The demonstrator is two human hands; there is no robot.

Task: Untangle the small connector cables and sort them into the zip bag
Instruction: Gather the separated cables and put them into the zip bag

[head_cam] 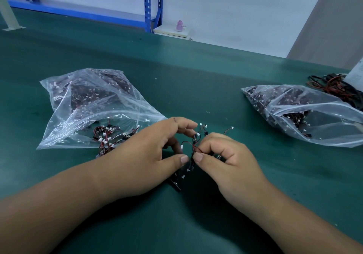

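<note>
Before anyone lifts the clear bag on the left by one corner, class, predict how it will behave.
The bag would probably sag and fold; its thin film lies crumpled on the table. The cables near its mouth, which looks open, might spill out, as some trail past the edge. Holding only small wires, it is likely light.

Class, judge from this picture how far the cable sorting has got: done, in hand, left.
Done: some single cables lie inside the left bag. In hand: the left hand and right hand pinch a small tangle. Left: that tangle, the loose cables far right, perhaps the right bag contents.
</note>
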